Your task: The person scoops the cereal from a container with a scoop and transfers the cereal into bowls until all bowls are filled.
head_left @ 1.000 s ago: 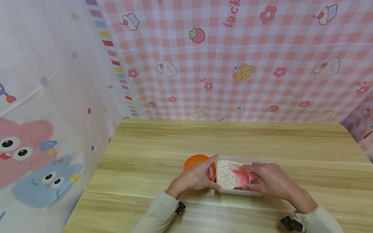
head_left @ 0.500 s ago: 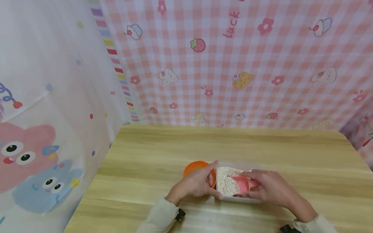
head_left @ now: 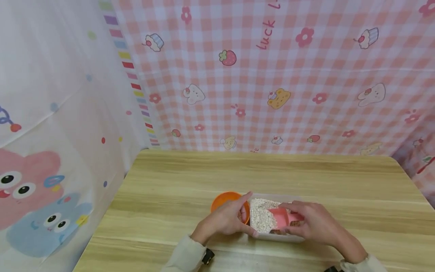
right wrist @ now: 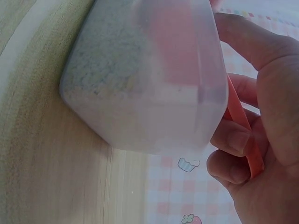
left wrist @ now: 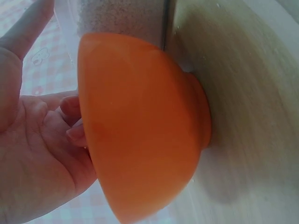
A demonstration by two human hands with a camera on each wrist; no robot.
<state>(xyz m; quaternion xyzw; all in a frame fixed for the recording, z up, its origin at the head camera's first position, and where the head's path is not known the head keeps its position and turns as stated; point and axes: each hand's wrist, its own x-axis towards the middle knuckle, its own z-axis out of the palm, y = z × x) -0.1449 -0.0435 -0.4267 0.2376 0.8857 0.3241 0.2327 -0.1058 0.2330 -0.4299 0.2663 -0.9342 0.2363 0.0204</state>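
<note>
A clear plastic box [head_left: 282, 237] stands on the table with pale flakes like rolled oats [head_left: 259, 217] heaped at its left end. My right hand [head_left: 316, 223] grips the handle of a pink scoop [head_left: 280, 217], whose bowl rests in the box against the flakes. In the right wrist view, fingers curl round the scoop's handle [right wrist: 240, 116]. My left hand [head_left: 224, 221] spans the left end of the box, thumb and index finger at its two corners. Its other fingers bend over the rim of an orange bowl [head_left: 224, 198], which stands close beside the box.
Brown bits [head_left: 295, 223] show at the right end of the box, and something brown is partly visible in the bowl. The wooden table [head_left: 170, 177] meets a pink checked cloth [head_left: 210, 79] behind and a white printed cloth [head_left: 68, 124] on the left.
The head view has tilted, so the scene sits lower in it. Both hands keep nearly the same places on box and scoop; the scoop looks only slightly shifted.
</note>
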